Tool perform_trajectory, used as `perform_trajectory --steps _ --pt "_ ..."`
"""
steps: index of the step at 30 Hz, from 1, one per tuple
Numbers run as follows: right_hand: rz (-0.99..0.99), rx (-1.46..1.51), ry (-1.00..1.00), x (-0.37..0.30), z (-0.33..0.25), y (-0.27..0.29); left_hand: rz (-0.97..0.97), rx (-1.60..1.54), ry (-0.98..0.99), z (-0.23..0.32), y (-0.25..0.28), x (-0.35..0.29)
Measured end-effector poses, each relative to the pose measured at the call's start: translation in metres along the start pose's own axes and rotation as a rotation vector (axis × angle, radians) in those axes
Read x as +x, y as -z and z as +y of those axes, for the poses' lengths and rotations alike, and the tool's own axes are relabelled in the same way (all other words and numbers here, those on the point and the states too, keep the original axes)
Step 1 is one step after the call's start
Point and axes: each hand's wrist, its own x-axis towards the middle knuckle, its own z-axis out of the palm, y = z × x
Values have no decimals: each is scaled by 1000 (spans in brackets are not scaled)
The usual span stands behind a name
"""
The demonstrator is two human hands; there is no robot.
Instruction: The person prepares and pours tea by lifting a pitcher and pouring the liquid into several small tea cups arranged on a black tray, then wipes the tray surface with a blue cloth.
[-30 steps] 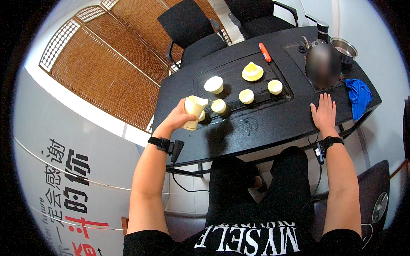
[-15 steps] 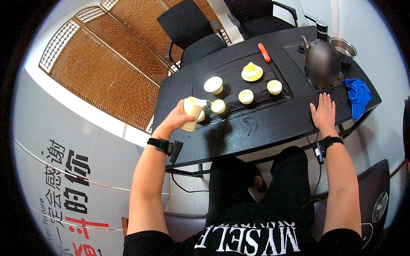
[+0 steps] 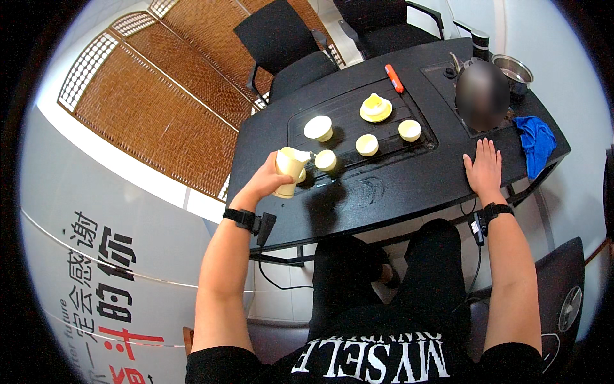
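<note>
- Since the earlier frames, we see almost no change in the head view: our left hand (image 3: 265,182) keeps its grip on the pale yellow pitcher (image 3: 290,171), and our right hand (image 3: 484,169) stays flat.
- We have the left hand's fingers curled around the pitcher's side, and the pitcher is tipped slightly with its spout toward a small yellow cup (image 3: 325,160) just beside it, at the left end of the dark tea tray (image 3: 384,150).
- We keep the right hand spread, palm down, on the black counter (image 3: 396,192), well apart from the pitcher.
- On the tray we also see a lidded yellow bowl on a saucer (image 3: 375,107) and three more cups.
- A blue cloth (image 3: 536,142) lies right of our right hand; a red pen (image 3: 394,78) lies behind the tray.
</note>
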Motion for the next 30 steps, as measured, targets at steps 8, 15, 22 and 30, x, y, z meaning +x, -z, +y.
perform_trajectory --steps 8,15,22,30 --pt "-47 5 -15 -1 -4 9 53 5 7 1 -18 3" --pt "-62 6 -28 0 -4 10 81 -70 -30 12 -28 13" --pt "-29 28 -15 -1 0 6 15 -138 -98 49 -45 22" --pt "-17 42 -10 -2 -1 5 -46 -104 -110 75 -57 36"
